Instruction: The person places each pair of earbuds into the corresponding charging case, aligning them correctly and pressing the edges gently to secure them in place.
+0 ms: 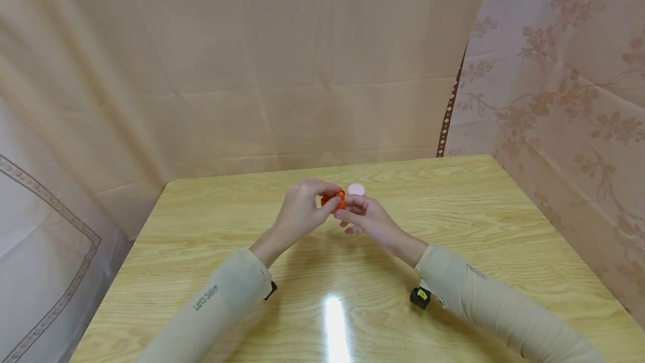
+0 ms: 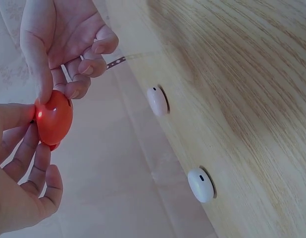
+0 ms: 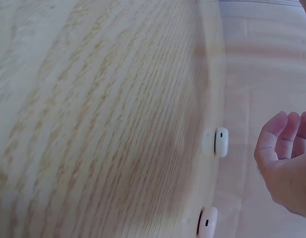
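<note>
A glossy orange-red rounded piece (image 2: 55,119) is held up between both hands, above the table in the head view. My left hand (image 1: 300,209) grips it from the left, thumb in front and fingers behind. My right hand (image 1: 375,222) pinches its right edge with thumb and fingertips, the other fingers loosely curled. A small raised part shows on its near side in the head view. Just behind the right fingers lies a pink rounded piece (image 1: 356,190). In the left wrist view a white rounded piece (image 2: 200,185) lies near it; both have a small dark slot.
The wooden table (image 1: 201,273) has its far edge just beyond the hands. Beige cloth (image 1: 252,71) hangs behind it, and flower-patterned cloth (image 1: 579,99) hangs along the right side. A black wrist device (image 1: 420,297) sits under the right cuff.
</note>
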`<state>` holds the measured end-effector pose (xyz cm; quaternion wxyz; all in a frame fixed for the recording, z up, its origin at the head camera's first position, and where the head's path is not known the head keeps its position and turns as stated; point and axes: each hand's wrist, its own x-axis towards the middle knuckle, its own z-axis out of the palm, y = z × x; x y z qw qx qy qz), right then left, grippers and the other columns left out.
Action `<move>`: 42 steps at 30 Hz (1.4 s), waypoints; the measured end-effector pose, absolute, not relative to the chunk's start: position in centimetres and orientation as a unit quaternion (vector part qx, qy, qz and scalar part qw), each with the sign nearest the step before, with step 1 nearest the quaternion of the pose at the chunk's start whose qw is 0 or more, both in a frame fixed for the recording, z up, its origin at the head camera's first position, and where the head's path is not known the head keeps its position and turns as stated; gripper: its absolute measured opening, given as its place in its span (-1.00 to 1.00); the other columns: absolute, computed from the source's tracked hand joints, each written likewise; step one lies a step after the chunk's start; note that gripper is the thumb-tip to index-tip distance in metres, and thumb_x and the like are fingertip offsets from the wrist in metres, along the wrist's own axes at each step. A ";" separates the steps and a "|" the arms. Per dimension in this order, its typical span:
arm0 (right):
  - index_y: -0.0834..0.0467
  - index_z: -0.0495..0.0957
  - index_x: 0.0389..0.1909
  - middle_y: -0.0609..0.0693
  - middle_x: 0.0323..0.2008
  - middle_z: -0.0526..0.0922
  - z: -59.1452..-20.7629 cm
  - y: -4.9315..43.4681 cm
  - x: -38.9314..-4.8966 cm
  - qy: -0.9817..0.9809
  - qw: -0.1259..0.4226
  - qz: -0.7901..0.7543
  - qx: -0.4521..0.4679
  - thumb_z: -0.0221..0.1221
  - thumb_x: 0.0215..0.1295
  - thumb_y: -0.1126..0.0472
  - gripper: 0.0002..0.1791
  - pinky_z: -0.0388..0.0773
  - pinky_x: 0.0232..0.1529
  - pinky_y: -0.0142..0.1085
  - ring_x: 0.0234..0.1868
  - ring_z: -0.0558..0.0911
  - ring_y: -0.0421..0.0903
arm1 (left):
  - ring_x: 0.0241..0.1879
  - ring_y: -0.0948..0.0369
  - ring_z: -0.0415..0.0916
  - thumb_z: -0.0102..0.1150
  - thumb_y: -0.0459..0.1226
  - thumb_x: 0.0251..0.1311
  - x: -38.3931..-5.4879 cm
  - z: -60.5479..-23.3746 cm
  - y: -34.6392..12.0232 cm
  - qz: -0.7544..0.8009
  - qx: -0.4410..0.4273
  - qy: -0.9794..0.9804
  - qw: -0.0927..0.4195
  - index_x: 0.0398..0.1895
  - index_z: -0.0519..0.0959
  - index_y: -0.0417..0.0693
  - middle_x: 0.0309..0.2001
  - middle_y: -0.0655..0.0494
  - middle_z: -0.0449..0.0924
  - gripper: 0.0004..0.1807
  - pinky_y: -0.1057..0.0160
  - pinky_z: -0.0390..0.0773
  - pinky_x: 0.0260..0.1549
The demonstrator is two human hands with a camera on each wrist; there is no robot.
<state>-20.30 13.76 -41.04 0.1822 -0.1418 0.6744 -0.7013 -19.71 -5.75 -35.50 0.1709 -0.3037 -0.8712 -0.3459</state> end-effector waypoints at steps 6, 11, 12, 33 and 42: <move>0.26 0.54 0.11 0.09 -0.02 0.71 -41.1 13.9 -20.2 0.670 0.177 -0.707 -0.142 0.24 0.45 0.19 -0.68 0.66 -0.14 -0.17 -0.19 0.62 -0.07 | -0.30 0.22 0.52 0.38 -0.32 0.26 -19.7 -35.5 -5.5 -0.340 -0.303 -0.872 0.178 -0.18 0.78 -0.10 -0.25 0.15 0.75 -0.89 0.19 0.50 -0.25; 0.25 0.54 0.15 0.09 -0.04 0.66 -41.0 13.7 -20.0 0.663 0.179 -0.714 -0.134 0.23 0.46 0.17 -0.65 0.63 -0.01 0.04 -0.17 0.62 -0.07 | -0.27 0.19 0.51 0.37 -0.31 0.26 -19.5 -35.4 -5.3 -0.336 -0.292 -0.878 0.178 -0.20 0.79 -0.10 -0.25 0.14 0.74 -0.90 0.18 0.49 -0.25; 0.25 0.53 0.16 0.07 -0.06 0.65 -40.9 13.7 -20.0 0.661 0.180 -0.716 -0.134 0.22 0.47 0.17 -0.65 0.61 0.01 0.09 -0.17 0.61 -0.07 | -0.27 0.18 0.51 0.36 -0.31 0.27 -19.5 -35.4 -5.3 -0.334 -0.290 -0.879 0.178 -0.20 0.79 -0.09 -0.25 0.14 0.74 -0.90 0.18 0.49 -0.25; 0.20 0.53 0.09 0.02 -0.09 0.66 -40.1 13.9 -19.7 0.616 0.189 -0.758 -0.100 0.24 0.46 0.12 -0.69 0.64 -0.05 -0.09 -0.17 0.59 -0.06 | -0.20 0.15 0.51 0.26 -0.28 0.39 -18.9 -36.4 -5.9 -0.395 -0.284 -0.855 0.180 0.11 0.66 -0.09 -0.04 0.05 0.57 -0.72 0.15 0.61 -0.25; 0.24 0.47 0.11 0.06 -0.07 0.63 -40.3 14.4 -19.5 0.612 0.184 -0.764 -0.091 0.24 0.46 0.11 -0.63 0.64 -0.03 -0.09 -0.15 0.59 -0.05 | -0.31 0.16 0.60 0.15 -0.23 0.48 -18.4 -37.3 -7.0 -0.475 -0.238 -0.842 0.090 0.28 0.53 -0.06 -0.13 0.04 0.60 -0.63 0.22 0.65 -0.29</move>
